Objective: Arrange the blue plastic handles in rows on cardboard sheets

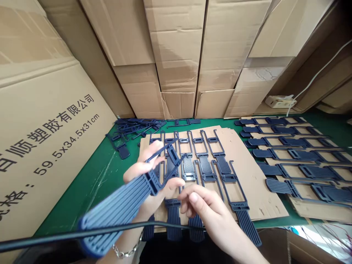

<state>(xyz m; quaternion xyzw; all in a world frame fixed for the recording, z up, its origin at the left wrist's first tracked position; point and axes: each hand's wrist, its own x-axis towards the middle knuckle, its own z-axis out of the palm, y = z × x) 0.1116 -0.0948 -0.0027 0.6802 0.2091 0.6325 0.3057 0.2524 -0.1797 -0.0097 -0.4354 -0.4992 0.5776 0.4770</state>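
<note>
A dark blue plastic part (118, 209), with a ribbed paddle and an open frame end, is in my left hand (148, 183); my fingers are around its frame end, and the paddle points down and left. My right hand (203, 209) is close by on the right, thumb and fingers pressed together; whatever it holds, if anything, is too small to name. Beneath both hands, similar blue parts (220, 161) lie in two rows on a cardboard sheet (255, 183).
Loose blue parts (137, 128) are piled at the back left of the green table (93, 183). More parts (302, 157) lie in rows on cardboard at right. Cardboard boxes (176, 47) wall the back; a large carton (49, 128) leans left. A black cable (110, 229) crosses the foreground.
</note>
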